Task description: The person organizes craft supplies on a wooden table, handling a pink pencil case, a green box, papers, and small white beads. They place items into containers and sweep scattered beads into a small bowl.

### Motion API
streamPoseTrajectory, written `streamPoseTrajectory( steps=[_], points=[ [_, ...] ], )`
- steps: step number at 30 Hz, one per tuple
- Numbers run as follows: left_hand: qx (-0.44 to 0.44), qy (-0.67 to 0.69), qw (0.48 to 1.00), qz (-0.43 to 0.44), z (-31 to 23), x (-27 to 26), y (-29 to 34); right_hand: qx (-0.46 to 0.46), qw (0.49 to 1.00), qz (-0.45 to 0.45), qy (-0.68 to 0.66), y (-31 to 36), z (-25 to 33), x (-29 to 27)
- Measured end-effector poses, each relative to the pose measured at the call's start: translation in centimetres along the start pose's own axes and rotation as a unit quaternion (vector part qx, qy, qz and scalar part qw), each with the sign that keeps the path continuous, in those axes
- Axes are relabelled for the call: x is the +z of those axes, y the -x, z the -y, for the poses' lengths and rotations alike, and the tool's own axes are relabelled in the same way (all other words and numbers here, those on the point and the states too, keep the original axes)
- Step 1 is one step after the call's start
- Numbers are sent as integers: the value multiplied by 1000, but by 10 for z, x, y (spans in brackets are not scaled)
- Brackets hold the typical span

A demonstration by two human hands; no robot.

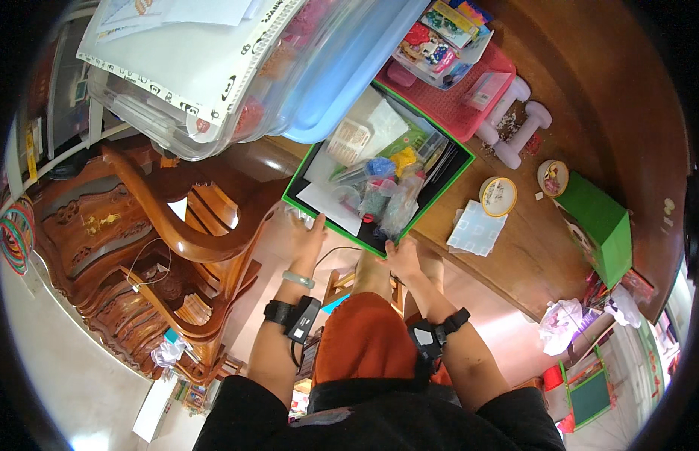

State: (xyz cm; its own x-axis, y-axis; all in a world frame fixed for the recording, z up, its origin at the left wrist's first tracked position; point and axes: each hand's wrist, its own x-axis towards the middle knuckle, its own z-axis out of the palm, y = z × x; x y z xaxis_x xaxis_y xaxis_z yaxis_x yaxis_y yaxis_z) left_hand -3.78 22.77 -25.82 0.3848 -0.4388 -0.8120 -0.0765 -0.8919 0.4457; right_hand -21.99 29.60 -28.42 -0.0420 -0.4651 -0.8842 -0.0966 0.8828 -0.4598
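A black box with a bright green rim [342,230] lies at a slant before me, partly over the wooden table. My left hand [308,239] is closed on its near left edge, thumb up by the rim; its other fingers are partly hidden. At the near corner, my right hand [403,257] grips the same box with the thumb over the rim. Inside lie white papers [327,207], a blue bundle [380,167], a yellow piece [403,159] and several clear plastic bags [400,207].
Stacked clear bins with a blue tub [327,90] crowd the far left. A red basket [473,113], lilac dumbbells [524,135], a small bowl [498,197], pale blue sheets [477,229] and a green box [599,225] occupy the table. A carved wooden chair [206,248] stands left.
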Motion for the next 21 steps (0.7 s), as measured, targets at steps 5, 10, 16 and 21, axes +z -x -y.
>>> streamPoseTrajectory(
  steps=[5,10,16,21],
  points=[
    [-26,100,990,98,22,8,-12,-13,988,6,-156,0,-3,-3],
    [208,-57,972,-90,18,3,-2,-79,992,4,99,10,16,-38],
    [285,-9,952,-112,-28,16,48,-21,999,-22,10,-5,26,-117],
    [337,-27,938,-74,-27,47,74,-78,984,-123,-106,-4,8,-189]
  ],
)
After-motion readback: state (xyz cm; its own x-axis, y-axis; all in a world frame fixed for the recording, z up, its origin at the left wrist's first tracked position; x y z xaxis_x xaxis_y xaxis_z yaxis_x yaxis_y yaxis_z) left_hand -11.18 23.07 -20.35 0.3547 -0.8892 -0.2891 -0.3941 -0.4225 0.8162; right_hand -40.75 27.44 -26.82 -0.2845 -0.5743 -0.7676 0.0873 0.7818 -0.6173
